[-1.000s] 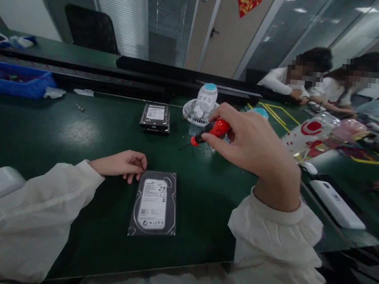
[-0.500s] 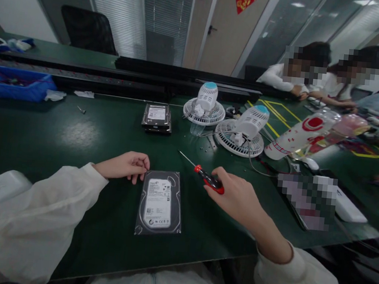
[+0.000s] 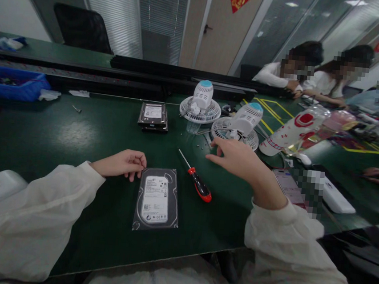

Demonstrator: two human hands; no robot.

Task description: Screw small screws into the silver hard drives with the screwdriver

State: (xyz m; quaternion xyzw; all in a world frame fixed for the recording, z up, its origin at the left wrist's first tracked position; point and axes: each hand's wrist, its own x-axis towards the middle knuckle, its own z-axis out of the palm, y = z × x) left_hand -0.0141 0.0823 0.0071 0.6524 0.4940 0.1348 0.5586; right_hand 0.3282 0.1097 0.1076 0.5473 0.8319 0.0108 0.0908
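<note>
A hard drive (image 3: 157, 200) with a white label lies flat on the green table in front of me. My left hand (image 3: 127, 164) rests beside its upper left corner, fingers loosely bent and slightly apart, holding nothing that I can see. Right of the drive lies a red and black screwdriver (image 3: 199, 184), its tip pointing up and left. My right hand (image 3: 233, 157) hovers beyond it, empty, thumb and index finger apart. Several small screws (image 3: 202, 147) lie just left of that hand's fingertips.
Stacked hard drives (image 3: 153, 116) stand farther back. Beside them are two white fan-like devices (image 3: 202, 101) and a clear cup (image 3: 193, 127). To the right are a patterned bottle (image 3: 287, 132), a phone (image 3: 289, 187) and a white box (image 3: 333, 194). A blue bin (image 3: 14, 85) sits far left.
My right hand has let go of the screwdriver, which now lies on the table, and has moved away from me toward the screws. My left hand stays by the drive.
</note>
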